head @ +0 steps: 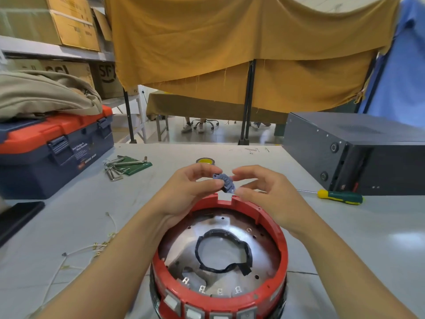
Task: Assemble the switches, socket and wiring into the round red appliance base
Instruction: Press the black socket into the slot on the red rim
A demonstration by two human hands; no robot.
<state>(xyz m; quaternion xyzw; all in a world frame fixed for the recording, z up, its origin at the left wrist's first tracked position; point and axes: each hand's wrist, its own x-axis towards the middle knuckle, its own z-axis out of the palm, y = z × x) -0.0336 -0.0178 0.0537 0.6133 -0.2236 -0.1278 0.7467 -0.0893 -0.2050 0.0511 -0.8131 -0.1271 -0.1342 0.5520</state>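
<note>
Head view, worker's two bare hands over the bench. The left hand (190, 189) pinches a small dark grey socket (224, 182) betw. thumb and curled fingertips, holding it tilted in the air just above the far rim of the round red base (281, 240). The right hand (264, 192) sits just beside the part, fingers loosely bent and narrow-spaced; fingertips appear to touch the socket's right edge, but motion blur leaves contact uncertain. Directly below the socket, a rectangular notch (224, 196) is cut into the red rim.

Inside the base: a shiny metal plate (259, 249) w/ small holes, and on it a loop of black material (226, 252) lying roughly central. Along the near rim, four metal terminals (210, 287) stand in a row behind a row of pale switches (194, 313) set into the outer wall.

On the table (345, 238), left of the base: thin pale wires (92, 248) w/ small brass ends, loosely spread. Further back left: a bunch of hex keys (119, 166) on a green pouch (135, 166), near a blue-and-orange toolbox (55, 148) w/ beige cloth (41, 95) on its lid. Beyond the hands, a yellow tape roll (205, 160), partly hidden. Right: a green-yellow screwdriver (340, 196) lying flat, just in front of a dark metal case (358, 148). Ochre curtain (241, 47) hangs behind.
</note>
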